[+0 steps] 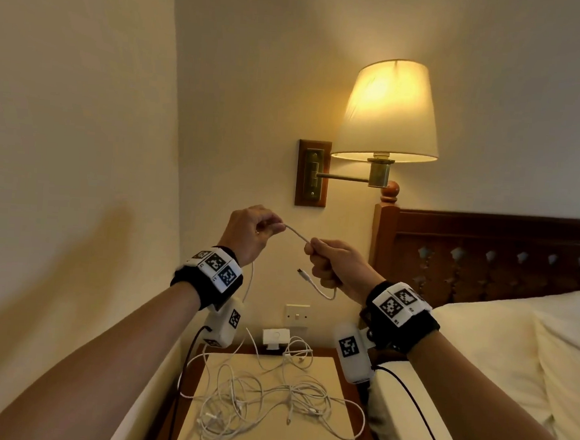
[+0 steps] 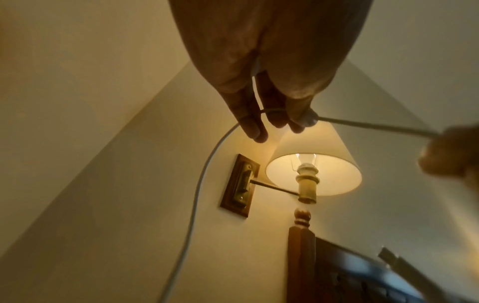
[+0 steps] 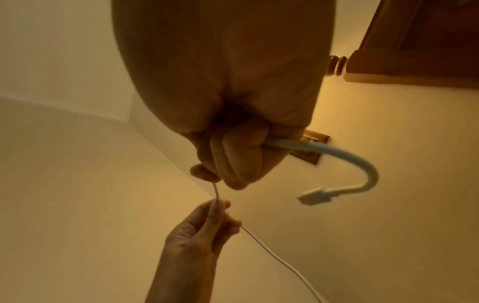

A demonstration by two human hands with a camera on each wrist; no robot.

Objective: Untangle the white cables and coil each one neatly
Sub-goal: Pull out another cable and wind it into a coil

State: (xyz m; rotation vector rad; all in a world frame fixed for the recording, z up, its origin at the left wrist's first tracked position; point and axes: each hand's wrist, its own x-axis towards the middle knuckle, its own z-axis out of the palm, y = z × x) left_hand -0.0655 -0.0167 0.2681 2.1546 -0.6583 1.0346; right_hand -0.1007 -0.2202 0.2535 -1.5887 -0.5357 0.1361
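Observation:
Both hands are raised in front of the wall, holding one white cable [image 1: 296,234] between them. My left hand [image 1: 257,229] pinches it with curled fingers; from there the cable [image 2: 199,184] drops toward the nightstand. My right hand [image 1: 330,260] grips it in a fist, and the short free end with its plug [image 1: 301,272] curls out below the fist; the plug [image 3: 314,197] shows clearly in the right wrist view. A tangle of white cables [image 1: 269,400] lies on the nightstand [image 1: 330,439] below.
A lit wall lamp [image 1: 388,113] on a brass arm hangs just above and right of the hands. A dark wooden headboard [image 1: 485,254] and bed with white bedding [image 1: 499,354] fill the right. A white charger [image 1: 275,337] sits at a wall socket behind the nightstand.

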